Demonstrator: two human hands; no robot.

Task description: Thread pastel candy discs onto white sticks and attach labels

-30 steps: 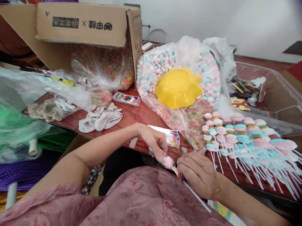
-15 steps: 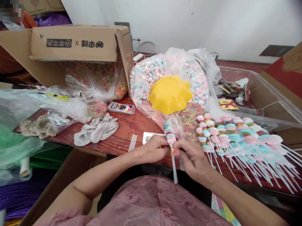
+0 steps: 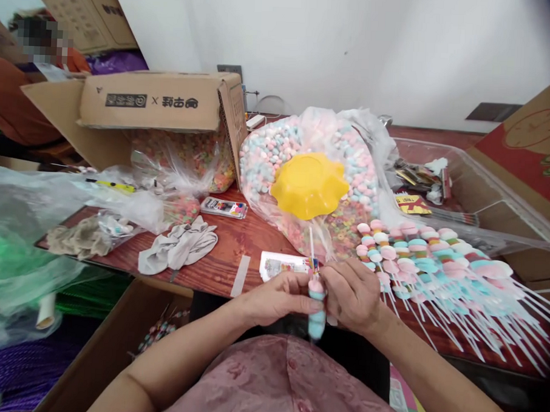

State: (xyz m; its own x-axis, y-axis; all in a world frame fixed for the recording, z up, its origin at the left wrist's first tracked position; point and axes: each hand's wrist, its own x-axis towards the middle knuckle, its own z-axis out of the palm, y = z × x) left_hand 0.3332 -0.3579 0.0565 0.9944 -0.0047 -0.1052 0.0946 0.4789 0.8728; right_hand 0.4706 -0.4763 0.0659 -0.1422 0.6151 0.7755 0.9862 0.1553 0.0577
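A candy skewer (image 3: 316,323) is held just in front of the worktop's (image 3: 230,240) near edge, over the person's lap, its white stick (image 3: 312,239) pointing toward the far edge and its candies toward the body. The left hand (image 3: 277,300) has its fingers clamped on the candy end, thumb laid across it, presumably to steady the soft part while leaving the neck accessible. The right hand's (image 3: 354,294) fingers are curled together at that neck; what they pinch, if anything, is hidden. Along the near edge toward the right corner, finished-looking skewers (image 3: 430,252) lie heaped with their sticks toward the person, probably for tidy counting and intact candies. The yellow bowl (image 3: 310,186) rests on the candy bag (image 3: 268,151) behind, perhaps for want of space. Toward the left, the cardboard box (image 3: 152,100) opens toward the near edge, which likely makes its contents easy to reach.
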